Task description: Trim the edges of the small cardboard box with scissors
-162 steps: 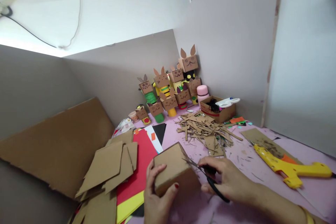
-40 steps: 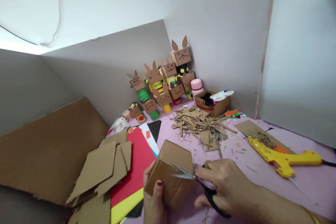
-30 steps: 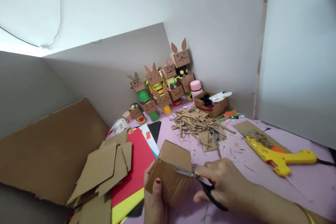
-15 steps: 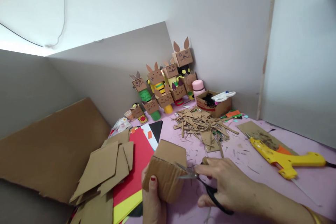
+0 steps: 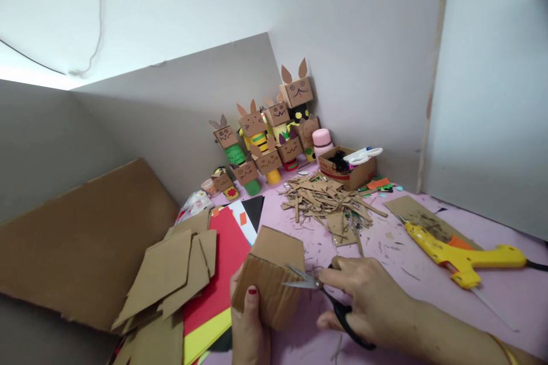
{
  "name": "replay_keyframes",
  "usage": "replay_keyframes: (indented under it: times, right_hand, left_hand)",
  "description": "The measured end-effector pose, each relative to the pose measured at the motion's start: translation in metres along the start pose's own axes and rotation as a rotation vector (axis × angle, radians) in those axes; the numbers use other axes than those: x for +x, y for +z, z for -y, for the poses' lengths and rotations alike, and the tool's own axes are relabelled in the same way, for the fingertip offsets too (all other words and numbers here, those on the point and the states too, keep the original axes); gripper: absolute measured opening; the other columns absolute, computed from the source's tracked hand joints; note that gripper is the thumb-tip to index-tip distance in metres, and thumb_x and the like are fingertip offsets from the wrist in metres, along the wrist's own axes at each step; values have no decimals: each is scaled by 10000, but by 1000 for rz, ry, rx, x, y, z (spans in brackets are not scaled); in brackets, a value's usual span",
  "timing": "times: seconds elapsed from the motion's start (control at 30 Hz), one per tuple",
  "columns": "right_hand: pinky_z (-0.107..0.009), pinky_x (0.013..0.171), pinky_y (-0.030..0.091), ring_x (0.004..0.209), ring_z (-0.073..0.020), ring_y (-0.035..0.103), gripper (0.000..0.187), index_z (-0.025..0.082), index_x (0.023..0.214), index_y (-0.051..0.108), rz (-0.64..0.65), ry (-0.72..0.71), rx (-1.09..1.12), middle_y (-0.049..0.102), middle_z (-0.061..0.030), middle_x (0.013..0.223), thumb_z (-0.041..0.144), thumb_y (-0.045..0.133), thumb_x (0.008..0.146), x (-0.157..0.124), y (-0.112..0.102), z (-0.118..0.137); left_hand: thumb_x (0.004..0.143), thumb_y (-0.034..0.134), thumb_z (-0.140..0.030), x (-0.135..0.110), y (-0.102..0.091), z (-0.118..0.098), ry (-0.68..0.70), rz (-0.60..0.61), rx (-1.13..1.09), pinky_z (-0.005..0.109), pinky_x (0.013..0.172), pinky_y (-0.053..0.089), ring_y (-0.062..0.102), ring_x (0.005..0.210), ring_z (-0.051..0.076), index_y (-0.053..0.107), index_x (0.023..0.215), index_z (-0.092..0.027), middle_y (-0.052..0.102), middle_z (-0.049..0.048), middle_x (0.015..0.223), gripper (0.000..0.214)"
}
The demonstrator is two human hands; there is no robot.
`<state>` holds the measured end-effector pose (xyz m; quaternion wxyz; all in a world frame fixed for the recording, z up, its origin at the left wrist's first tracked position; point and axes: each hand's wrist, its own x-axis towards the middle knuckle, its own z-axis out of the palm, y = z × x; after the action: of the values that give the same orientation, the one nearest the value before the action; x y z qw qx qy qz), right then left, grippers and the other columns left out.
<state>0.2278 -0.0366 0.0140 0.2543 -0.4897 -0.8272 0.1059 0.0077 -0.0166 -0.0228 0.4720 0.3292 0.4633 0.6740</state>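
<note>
Scissors point(image 5: 313, 283) sit gripped in the right hand point(image 5: 367, 295), blades parted near one edge of a box point(image 5: 271, 286). The left hand point(image 5: 252, 325) grasps the box.

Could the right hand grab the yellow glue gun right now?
Probably not without letting go first: the right hand holds the black-handled scissors. Otherwise the yellow glue gun lies close by, with nothing tall standing between.

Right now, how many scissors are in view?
2: black scissors in the right hand, and white scissors lying across the small box. More may be hidden inside it.
</note>
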Motion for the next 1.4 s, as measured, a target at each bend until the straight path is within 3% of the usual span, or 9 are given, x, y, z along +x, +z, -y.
replay_keyframes:
  times: [0.43,0.93,1.4]
  right_hand:
    - [-253,518,303,594,-187,609,351,211,763,662,-19,-34,31,683,-40,681,558,686,719,1,-1,0]
    - [-251,495,280,564,-181,645,302,207,762,668,-57,-106,-39,713,-39,641,510,669,766,0,5,-5]
    - [-265,509,264,596,-204,638,288,219,774,641,-75,-83,-107,700,-45,668,506,659,756,-3,2,0]
  left_hand:
    - [702,692,-509,-1,1,-1,-37,52,-46,350,830,517,650,869,218,511,1207,-242,690,30,966,600]
    - [711,700,-483,2,-2,2,-16,18,-43,326,817,510,635,907,213,540,1174,-243,679,7,870,545]
    - [647,727,-537,-6,5,-2,10,49,28,306,805,501,625,945,227,509,1229,-241,682,32,993,689]
